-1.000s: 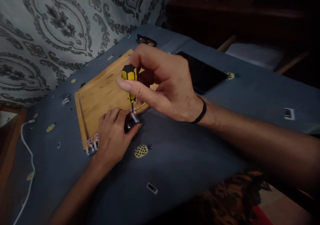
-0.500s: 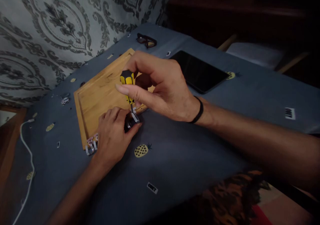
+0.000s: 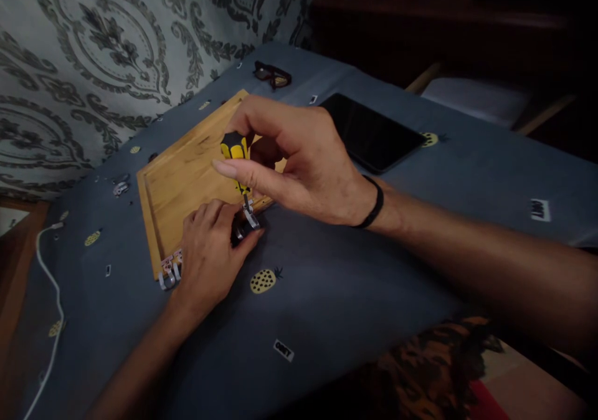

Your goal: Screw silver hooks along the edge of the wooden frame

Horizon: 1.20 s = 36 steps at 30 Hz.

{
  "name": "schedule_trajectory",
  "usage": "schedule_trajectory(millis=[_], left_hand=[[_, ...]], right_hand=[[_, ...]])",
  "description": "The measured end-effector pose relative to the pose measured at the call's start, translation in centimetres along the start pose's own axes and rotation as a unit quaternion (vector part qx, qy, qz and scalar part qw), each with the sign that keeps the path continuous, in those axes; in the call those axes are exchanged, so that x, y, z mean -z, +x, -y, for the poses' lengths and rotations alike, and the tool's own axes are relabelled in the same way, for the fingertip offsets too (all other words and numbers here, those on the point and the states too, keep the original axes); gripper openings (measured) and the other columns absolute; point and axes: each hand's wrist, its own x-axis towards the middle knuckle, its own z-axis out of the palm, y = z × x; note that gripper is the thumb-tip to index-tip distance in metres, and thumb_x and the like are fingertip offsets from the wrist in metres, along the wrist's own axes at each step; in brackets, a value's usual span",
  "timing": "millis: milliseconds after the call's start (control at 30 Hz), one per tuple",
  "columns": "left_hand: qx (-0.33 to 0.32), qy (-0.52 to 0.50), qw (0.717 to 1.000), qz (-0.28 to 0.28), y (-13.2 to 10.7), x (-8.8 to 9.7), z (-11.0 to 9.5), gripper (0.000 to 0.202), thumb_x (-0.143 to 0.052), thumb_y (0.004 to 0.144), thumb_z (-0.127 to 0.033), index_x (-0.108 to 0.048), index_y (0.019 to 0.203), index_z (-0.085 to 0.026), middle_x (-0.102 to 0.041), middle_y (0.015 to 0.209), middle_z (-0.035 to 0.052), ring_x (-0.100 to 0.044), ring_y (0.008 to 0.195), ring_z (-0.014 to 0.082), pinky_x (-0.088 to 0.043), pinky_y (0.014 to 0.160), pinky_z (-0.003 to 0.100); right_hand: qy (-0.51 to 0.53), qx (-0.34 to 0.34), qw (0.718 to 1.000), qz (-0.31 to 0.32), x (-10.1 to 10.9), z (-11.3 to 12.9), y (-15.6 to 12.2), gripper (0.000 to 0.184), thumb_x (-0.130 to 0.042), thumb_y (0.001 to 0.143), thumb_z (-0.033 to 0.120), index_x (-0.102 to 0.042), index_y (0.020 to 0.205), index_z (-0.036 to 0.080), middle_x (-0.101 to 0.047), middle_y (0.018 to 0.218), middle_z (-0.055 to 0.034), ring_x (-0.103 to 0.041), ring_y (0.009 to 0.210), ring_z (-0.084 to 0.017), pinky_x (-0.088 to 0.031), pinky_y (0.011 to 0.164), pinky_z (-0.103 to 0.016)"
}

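Observation:
My right hand (image 3: pixel 299 164) pinches a small yellow-and-black screwdriver (image 3: pixel 236 147) between thumb and fingers, shaft pointing down. The tip meets a metal hook (image 3: pixel 252 217) on the near edge of a wooden board (image 3: pixel 187 158) with a raised rim. Fingers of my left hand (image 3: pixel 208 245) lie over that same edge, thumb just below the hook, gripping the board. More metal hooks (image 3: pixel 168 276) sit at the board's near left corner. Whether a screw is under the tip is too small to tell.
Loose metal pieces (image 3: pixel 120 187) lie left of the board. Beyond it are dark glasses (image 3: pixel 272 75), and to the right a black tablet-like device (image 3: pixel 376 132). A white cable (image 3: pixel 56 295) runs down the left side of the patterned blue cloth (image 3: pixel 346 289). A patterned wall stands behind.
The screwdriver's handle tilts slightly more to the left, and my right thumb has shifted left with it. My left hand keeps its hold on the board's edge.

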Motion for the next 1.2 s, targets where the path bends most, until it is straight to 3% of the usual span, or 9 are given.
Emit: schedule_trajectory(millis=[133, 333, 467, 600, 867, 1033, 1200], left_hand=[[-0.003, -0.004, 1.0, 0.003, 0.0, 0.0, 0.0, 0.022, -0.074, 0.09, -0.031, -0.07, 0.107, -0.018, -0.069, 0.1, 0.0082, -0.064, 0.097, 0.0329, -0.05, 0.086, 0.049], [-0.009, 0.003, 1.0, -0.009, 0.0, -0.1, 0.1, 0.021, -0.074, 0.09, -0.03, -0.069, 0.107, -0.019, -0.069, 0.099, 0.008, -0.063, 0.097, 0.0324, -0.049, 0.087, 0.048], [-0.01, 0.007, 1.0, -0.011, 0.0, -0.1, 0.0, 0.021, -0.076, 0.09, -0.031, -0.069, 0.105, -0.019, -0.069, 0.098, 0.0069, -0.064, 0.096, 0.0316, -0.049, 0.085, 0.046], [-0.009, 0.002, 1.0, -0.013, -0.1, -0.2, 0.0, 0.022, -0.074, 0.091, -0.033, -0.068, 0.107, -0.021, -0.069, 0.1, 0.0066, -0.064, 0.098, 0.031, -0.048, 0.087, 0.046], [-0.008, 0.001, 1.0, -0.011, -0.2, -0.2, 0.1, 0.025, -0.075, 0.09, -0.038, -0.067, 0.107, -0.021, -0.07, 0.101, 0.0066, -0.064, 0.1, 0.0313, -0.049, 0.089, 0.046], [-0.016, -0.005, 1.0, -0.012, -0.2, 0.0, 0.2, 0.024, -0.07, 0.094, -0.042, -0.067, 0.107, -0.023, -0.07, 0.1, 0.0063, -0.064, 0.099, 0.0304, -0.049, 0.089, 0.045], [-0.019, -0.028, 0.999, -0.006, -0.1, 0.1, 0.3, 0.025, -0.064, 0.097, -0.04, -0.068, 0.11, -0.019, -0.07, 0.101, 0.0081, -0.063, 0.098, 0.0307, -0.048, 0.089, 0.047]], right_hand=[[0.068, -0.012, 0.998, 0.004, 0.2, 0.0, 0.1, 0.039, -0.051, 0.104, 0.054, -0.052, 0.09, 0.018, -0.051, 0.082, 0.0039, -0.057, 0.07, -0.007, -0.057, 0.07, -0.021], [0.107, -0.074, 0.99, 0.063, 1.1, 0.9, 0.4, 0.017, -0.059, 0.101, 0.032, -0.063, 0.102, 0.015, -0.058, 0.081, 0.0059, -0.061, 0.069, -0.005, -0.053, 0.064, -0.015], [0.1, -0.058, 0.989, 0.089, 1.2, 0.7, 0.6, 0.032, -0.058, 0.101, 0.044, -0.06, 0.089, 0.016, -0.056, 0.074, 0.0064, -0.063, 0.064, -0.005, -0.054, 0.063, -0.017], [0.052, -0.053, 0.995, 0.066, 0.7, 0.6, 0.6, 0.043, -0.052, 0.103, 0.054, -0.051, 0.08, 0.017, -0.051, 0.077, 0.0055, -0.065, 0.076, -0.008, -0.059, 0.072, -0.024], [0.015, -0.033, 0.999, 0.04, -0.1, 0.1, 0.4, 0.044, -0.05, 0.103, 0.056, -0.039, 0.08, 0.02, -0.045, 0.084, 0.0035, -0.058, 0.084, -0.009, -0.059, 0.074, -0.026], [0.027, -0.04, 0.999, 0.018, -0.1, -0.1, 0.3, 0.043, -0.049, 0.103, 0.057, -0.041, 0.081, 0.02, -0.045, 0.083, 0.004, -0.06, 0.085, -0.01, -0.061, 0.077, -0.028], [0.034, -0.048, 0.996, 0.067, 0.4, 0.2, 0.4, 0.036, -0.046, 0.105, 0.051, -0.052, 0.093, 0.017, -0.051, 0.089, 0.0033, -0.064, 0.087, -0.009, -0.061, 0.076, -0.024]])
